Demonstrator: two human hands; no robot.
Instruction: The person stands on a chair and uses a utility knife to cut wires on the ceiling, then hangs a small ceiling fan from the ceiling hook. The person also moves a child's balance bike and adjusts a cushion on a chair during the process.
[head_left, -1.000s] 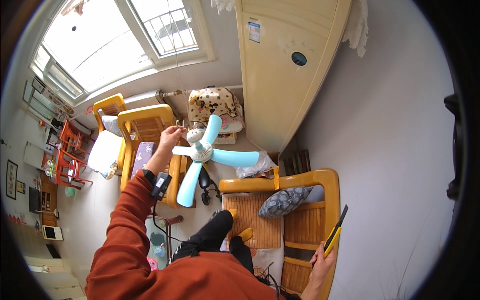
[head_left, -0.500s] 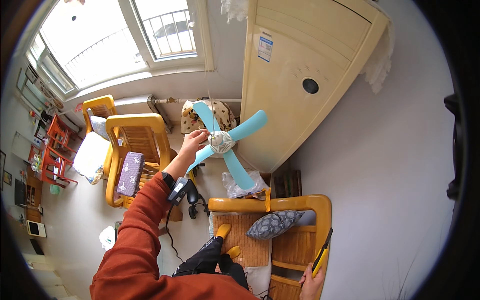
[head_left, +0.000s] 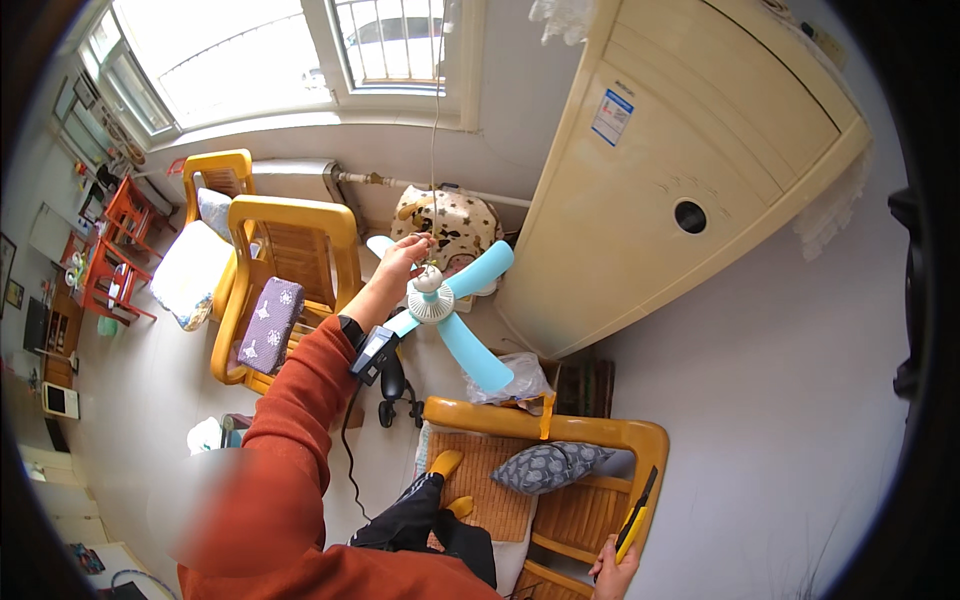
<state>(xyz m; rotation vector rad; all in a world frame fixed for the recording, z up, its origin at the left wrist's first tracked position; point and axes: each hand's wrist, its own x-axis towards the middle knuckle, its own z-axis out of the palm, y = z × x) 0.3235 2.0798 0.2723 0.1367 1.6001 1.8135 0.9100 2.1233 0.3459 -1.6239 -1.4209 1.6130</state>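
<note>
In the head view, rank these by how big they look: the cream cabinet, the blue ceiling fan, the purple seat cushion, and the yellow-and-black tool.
1. Cream cabinet, by far the largest.
2. Blue ceiling fan, held by the left hand; it is nearer the camera, which inflates it.
3. Purple seat cushion.
4. Yellow-and-black tool in the right hand.

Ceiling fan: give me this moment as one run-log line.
left hand: raised, at top of hanging fan | right hand: holds yellow-black tool low | feet on wooden chair
</note>
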